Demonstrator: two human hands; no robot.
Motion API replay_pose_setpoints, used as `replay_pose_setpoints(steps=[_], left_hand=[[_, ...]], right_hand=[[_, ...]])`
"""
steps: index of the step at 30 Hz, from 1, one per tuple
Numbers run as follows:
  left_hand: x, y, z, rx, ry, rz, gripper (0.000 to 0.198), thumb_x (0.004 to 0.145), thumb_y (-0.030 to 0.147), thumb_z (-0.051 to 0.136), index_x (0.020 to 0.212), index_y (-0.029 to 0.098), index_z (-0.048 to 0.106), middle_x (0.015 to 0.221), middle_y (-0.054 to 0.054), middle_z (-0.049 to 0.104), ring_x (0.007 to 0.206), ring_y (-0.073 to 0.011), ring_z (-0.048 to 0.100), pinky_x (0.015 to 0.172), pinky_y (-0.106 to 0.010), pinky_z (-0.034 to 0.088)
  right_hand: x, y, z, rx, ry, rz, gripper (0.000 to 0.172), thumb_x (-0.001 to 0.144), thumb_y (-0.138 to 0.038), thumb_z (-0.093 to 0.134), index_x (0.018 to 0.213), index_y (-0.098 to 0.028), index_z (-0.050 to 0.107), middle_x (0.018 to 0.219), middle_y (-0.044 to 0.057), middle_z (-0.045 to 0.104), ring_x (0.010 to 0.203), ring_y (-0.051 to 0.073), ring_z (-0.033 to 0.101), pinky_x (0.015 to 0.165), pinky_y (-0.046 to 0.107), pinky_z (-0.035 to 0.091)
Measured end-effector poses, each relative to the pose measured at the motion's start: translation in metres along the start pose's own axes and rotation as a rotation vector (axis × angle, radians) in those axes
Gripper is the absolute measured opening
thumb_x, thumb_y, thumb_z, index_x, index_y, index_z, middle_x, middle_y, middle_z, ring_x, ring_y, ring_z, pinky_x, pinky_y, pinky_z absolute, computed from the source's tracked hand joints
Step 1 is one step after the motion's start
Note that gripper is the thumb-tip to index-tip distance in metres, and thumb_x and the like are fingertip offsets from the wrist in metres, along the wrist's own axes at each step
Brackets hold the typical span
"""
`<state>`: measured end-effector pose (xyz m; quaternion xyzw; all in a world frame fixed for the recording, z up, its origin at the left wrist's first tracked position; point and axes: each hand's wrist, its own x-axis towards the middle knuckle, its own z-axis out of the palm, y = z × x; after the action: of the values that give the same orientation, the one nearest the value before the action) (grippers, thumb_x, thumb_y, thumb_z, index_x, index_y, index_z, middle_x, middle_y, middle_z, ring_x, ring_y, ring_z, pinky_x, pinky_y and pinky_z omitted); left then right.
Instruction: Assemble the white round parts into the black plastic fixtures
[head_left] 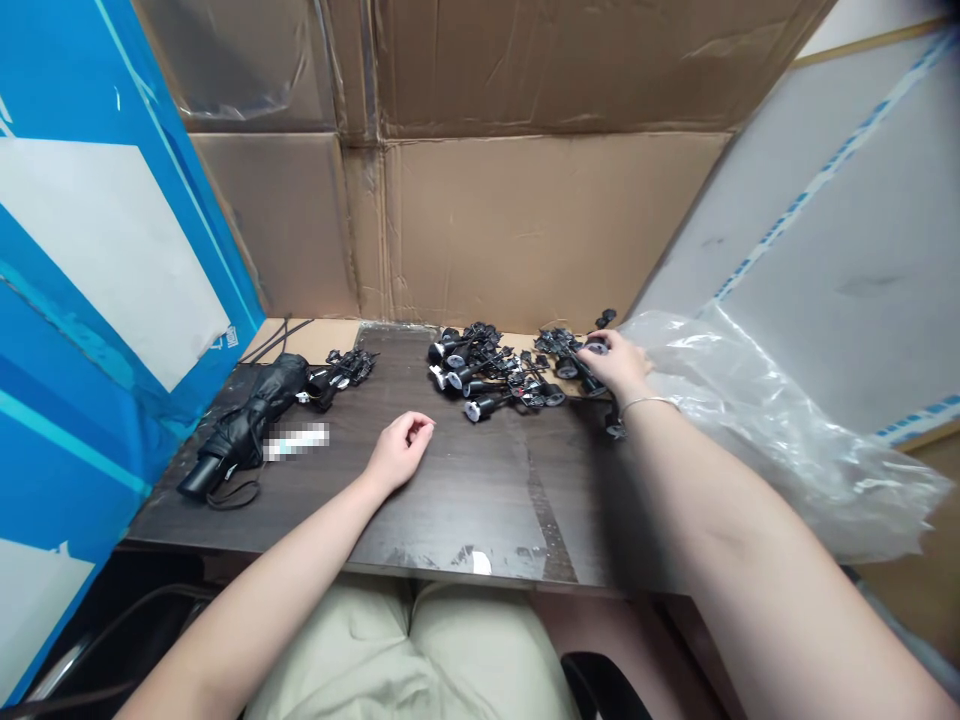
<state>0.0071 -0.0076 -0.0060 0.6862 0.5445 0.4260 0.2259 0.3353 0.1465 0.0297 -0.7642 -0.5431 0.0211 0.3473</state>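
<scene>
On the surface (pixel 480 510), the left hand (pixel 397 455) rests empty, its fingers (pixel 420 425) loosely curled. The right hand (pixel 619 365) reaches farther, fingers (pixel 600 345) spread on black plastic parts (pixel 487 370); I cannot tell if they pinch one. A clear plastic bag (pixel 765 420) lies right of these fingers, a folded umbrella (pixel 247 420) left of the left fingers.

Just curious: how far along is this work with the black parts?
A small bunch of parts already lies apart beside the folded umbrella. The right hand is on the big heap by the plastic bag; the left hand is empty. Most parts remain there.
</scene>
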Motion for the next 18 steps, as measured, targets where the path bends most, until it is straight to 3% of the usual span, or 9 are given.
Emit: replay_pose_setpoints(steps=[11,18], left_hand=[[0.000,0.002,0.001,0.011,-0.027,-0.002,0.016,0.080,0.028,0.047,0.080,0.017,0.058,0.070,0.000,0.059,0.061,-0.0105,0.050,0.059,-0.021,0.042],[0.001,0.001,0.001,0.007,-0.044,-0.015,0.017,0.080,0.029,0.047,0.079,0.017,0.058,0.071,0.000,0.059,0.063,-0.0107,0.051,0.060,-0.021,0.041]], right_hand=[[-0.001,0.008,0.011,0.062,0.025,0.010,0.038,0.060,-0.033,0.058,0.095,-0.019,0.054,0.088,0.007,0.058,0.092,0.026,0.050,0.087,0.046,0.027],[-0.006,0.012,0.006,-0.097,-0.005,0.043,0.032,0.066,-0.033,0.054,0.090,-0.013,0.061,0.099,0.020,0.052,0.099,0.032,0.038,0.081,0.047,0.024]])
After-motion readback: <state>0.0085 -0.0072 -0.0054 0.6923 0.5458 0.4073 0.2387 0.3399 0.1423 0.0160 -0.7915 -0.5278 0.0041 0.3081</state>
